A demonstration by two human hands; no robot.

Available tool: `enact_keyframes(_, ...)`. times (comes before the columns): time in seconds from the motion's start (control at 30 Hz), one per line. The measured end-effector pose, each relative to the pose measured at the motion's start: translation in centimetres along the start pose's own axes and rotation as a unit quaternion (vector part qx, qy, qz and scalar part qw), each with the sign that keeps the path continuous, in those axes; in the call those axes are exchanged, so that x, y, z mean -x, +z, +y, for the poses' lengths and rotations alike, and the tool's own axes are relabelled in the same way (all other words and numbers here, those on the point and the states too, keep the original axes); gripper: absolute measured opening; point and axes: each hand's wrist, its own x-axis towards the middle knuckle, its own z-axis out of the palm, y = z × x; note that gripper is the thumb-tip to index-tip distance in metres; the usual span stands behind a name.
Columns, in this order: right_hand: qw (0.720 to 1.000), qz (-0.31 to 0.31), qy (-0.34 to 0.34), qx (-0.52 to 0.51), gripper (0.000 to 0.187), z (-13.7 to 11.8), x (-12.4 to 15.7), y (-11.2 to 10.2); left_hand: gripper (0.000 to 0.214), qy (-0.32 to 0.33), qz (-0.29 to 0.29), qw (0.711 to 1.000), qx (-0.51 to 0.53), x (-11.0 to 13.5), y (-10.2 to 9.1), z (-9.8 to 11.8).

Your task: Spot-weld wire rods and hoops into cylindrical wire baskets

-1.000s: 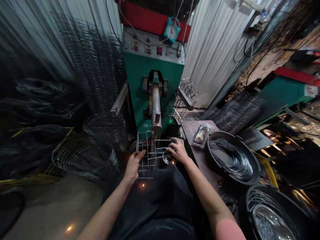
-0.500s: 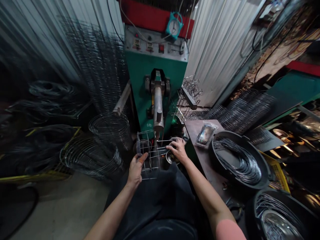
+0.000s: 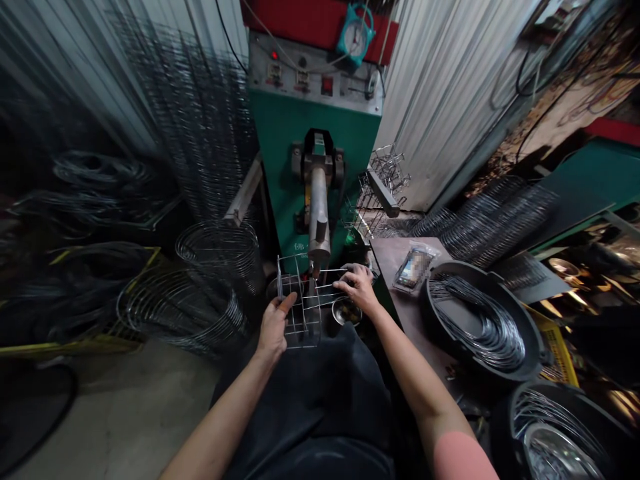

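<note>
My left hand [image 3: 273, 327] is closed on the left side of a small wire rack [image 3: 303, 312], its thumb lying over the wires. My right hand [image 3: 358, 287] pinches the right end of a thin bent wire [image 3: 331, 270], whose two legs run left to the rack. They meet under the upper electrode arm [image 3: 319, 207] of a green spot welding machine [image 3: 280, 127]. Whether wire and rack are joined there I cannot tell. Below my right hand sits a small metal bowl [image 3: 347, 311] with little pieces in it.
To the right, a table [image 3: 395, 250] bears a bagged phone-like item [image 3: 414, 267] and a black pan [image 3: 435, 327] of bent wires. Another pan [image 3: 505, 417] stands nearer. Wire rings [image 3: 175, 307] stack at left. Tangled wire frames [image 3: 385, 173] hang beside the machine.
The view has shifted slightly, and the rack sits a little higher in it. Both hands keep their hold. The small bowl now shows more fully below my right hand.
</note>
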Motion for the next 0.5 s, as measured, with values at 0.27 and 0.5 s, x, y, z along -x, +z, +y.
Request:
enact_keyframes(0.27, 1.0, -0.005, 0.008, -0.004, 0.023, 0.8, -1.3, 0.3, 0.046, -0.004, -0.001, 1.0, -0.008, -1.1, 0.7, 0.3)
enact_keyframes(0.5, 0.999, -0.018, 0.026, 0.006, 0.024, 0.8, -2.2, 0.2, 0.05, -0.023, -0.009, 1.0, -0.011, -1.6, 0.9, 0.9)
